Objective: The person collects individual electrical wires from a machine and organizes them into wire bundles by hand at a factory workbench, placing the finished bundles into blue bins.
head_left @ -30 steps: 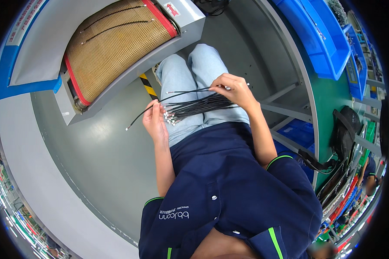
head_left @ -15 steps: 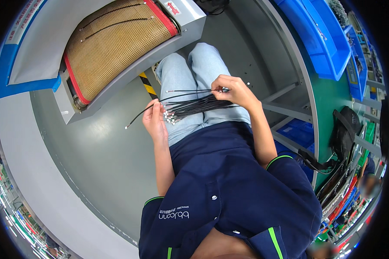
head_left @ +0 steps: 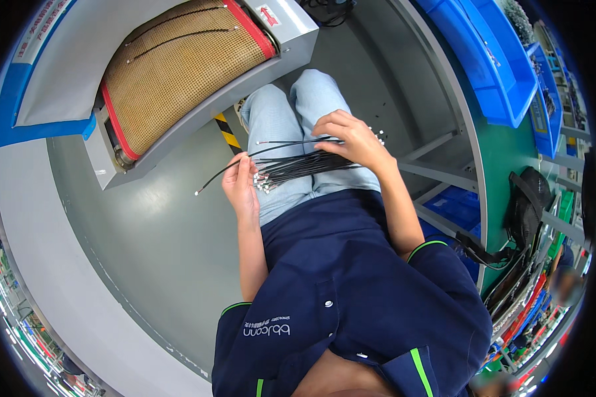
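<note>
A bundle of thin black cables with small white connectors at the ends lies across my lap. My left hand is closed in a pinch on one black cable, whose white-tipped end sticks out to the left. Over the right part of the bundle rests my right hand, its fingers bent and spread, the thumb near the cables. It touches the cables from above; what lies under the palm is hidden. Another single cable runs apart from the bundle along its far side.
At the far left stands a machine with a tan mesh conveyor belt, two black cables lying on it. Blue bins sit on a green-topped bench at the right. A black bag hangs by that bench. Yellow-black tape marks the floor.
My right hand has loosened its pinch and its fingers have spread over the bundle. My left hand keeps its pinch on the cable and has barely moved.
</note>
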### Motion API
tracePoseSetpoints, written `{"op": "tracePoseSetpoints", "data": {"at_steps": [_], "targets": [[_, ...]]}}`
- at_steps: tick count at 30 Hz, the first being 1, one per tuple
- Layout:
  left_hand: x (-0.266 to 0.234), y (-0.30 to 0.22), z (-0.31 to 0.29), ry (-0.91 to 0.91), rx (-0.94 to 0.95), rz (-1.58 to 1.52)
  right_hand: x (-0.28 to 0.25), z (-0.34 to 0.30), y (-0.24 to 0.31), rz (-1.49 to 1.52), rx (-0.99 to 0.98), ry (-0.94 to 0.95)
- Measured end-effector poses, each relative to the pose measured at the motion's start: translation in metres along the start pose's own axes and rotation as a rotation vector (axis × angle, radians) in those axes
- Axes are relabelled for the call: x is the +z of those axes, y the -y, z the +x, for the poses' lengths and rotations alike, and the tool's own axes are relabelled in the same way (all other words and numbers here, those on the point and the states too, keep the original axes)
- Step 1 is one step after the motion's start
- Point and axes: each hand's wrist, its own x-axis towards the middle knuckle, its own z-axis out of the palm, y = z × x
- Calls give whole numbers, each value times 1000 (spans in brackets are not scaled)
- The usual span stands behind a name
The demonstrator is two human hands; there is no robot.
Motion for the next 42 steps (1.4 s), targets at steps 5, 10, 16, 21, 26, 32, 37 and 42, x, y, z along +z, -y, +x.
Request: {"op": "tracePoseSetpoints", "data": {"at_steps": [5, 10, 16, 21, 26, 32, 37, 42], "targets": [[5, -7, 10, 60, -19, -33, 2, 10, 1, -49, -36, -33], [-2, 0, 27, 209, 38, 433, -2, 29, 2, -122, -7, -153], [-1, 5, 32, 379, 369, 1238, 2, 80, -4, -149, 0, -263], [1, 0, 26, 421, 248, 1340, 13, 140, -10, -197, -45, -339], [3, -10, 27, 434, 184, 1347, 31, 185, -14, -151, 28, -333], [5, -15, 14, 478, 353, 1310, 49, 199, -19, -204, 113, -315], [11, -22, 13, 487, 423, 1284, 49, 195, -24, -229, 53, -325], [12, -29, 14, 468, 426, 1222, 36, 145, -21, -117, -29, -356]]}}
